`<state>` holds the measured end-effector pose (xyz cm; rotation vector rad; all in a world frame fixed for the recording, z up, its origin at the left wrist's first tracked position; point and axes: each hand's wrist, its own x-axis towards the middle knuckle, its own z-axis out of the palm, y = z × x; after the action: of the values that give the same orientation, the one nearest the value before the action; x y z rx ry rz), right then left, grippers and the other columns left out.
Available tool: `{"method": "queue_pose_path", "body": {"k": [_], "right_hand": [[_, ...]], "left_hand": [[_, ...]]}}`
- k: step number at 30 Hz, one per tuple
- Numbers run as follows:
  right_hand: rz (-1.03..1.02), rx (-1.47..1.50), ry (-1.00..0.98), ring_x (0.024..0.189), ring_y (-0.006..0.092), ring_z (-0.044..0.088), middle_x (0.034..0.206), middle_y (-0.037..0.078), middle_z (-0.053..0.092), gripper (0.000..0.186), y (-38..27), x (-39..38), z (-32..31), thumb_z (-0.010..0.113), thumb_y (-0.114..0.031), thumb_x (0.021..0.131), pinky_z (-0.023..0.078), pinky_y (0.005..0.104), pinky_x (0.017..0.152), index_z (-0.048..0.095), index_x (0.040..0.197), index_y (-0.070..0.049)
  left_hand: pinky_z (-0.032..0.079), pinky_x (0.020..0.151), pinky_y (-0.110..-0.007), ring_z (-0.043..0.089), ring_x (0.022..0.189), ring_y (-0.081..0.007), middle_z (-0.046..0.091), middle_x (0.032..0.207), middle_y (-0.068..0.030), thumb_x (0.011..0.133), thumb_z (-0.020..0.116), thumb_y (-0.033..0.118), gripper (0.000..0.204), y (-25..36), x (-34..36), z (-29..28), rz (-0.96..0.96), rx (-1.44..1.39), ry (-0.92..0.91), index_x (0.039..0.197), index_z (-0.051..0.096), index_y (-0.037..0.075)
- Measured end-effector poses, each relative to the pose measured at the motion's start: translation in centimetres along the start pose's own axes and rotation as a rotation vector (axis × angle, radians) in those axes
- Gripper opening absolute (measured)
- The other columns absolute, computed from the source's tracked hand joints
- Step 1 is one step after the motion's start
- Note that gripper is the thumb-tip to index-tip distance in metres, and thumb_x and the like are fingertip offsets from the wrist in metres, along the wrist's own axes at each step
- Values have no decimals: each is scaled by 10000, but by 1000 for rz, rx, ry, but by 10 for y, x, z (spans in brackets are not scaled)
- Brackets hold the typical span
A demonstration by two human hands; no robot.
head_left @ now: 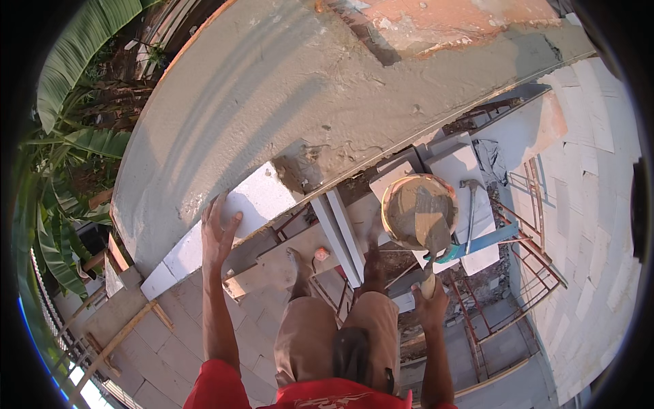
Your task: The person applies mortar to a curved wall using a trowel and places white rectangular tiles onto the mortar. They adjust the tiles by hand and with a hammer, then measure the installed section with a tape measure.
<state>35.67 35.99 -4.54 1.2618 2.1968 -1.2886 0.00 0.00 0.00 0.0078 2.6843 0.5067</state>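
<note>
My left hand [218,232] rests flat, fingers spread, on a white block [262,198] set on top of a wall. Wet grey mortar [300,167] lies at the block's far end, against a broad plastered surface [259,88]. My right hand [430,300] grips the wooden handle of a trowel [436,235]. Its mortar-loaded blade hangs over the rim of a round bucket of mortar [417,211]. My bare feet stand on a plank [286,262] of the scaffold below.
A hammer [470,204] lies on white blocks [470,170] right of the bucket. Rusty scaffold frames [518,273] stand below on the right. A block wall [593,225] curves along the right. Banana leaves [75,75] fill the left.
</note>
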Motion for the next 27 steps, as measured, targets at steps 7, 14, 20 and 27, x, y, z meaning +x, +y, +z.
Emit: {"method": "queue_pose_path", "body": {"k": [7,14,20,27], "right_hand": [[-434,11,-52,858,331,714,1021,179,709,511,-139,28,11,770,-169,811,548,437,781,572,1248,4],[-864,-242,-180,825,415,702,980,222,703,403,-201,67,56,738,-108,808,570,467,709,561,1143,29],[-914,-443,-157,883,394,714,1072,216,700,483,-206,56,86,727,-150,804,568,483,770,543,1217,20],[-645,-210,-244,837,339,680,987,195,688,474,-218,43,81,773,-167,843,540,428,766,542,1188,61]], "left_hand": [[370,1130,-500,463,1336,-392,534,1418,-204,852,763,356,676,20,-11,-1,120,-32,5,1433,544,88],[323,1157,-519,499,1294,-370,573,1360,-184,848,763,402,678,8,-8,2,205,10,46,1409,552,84],[225,1215,-569,464,1357,-379,546,1393,-181,857,743,469,725,-4,-9,2,179,13,38,1431,512,92],[218,1217,-569,459,1359,-370,524,1426,-167,906,686,483,687,-10,-12,1,221,-27,4,1448,497,106]]}}
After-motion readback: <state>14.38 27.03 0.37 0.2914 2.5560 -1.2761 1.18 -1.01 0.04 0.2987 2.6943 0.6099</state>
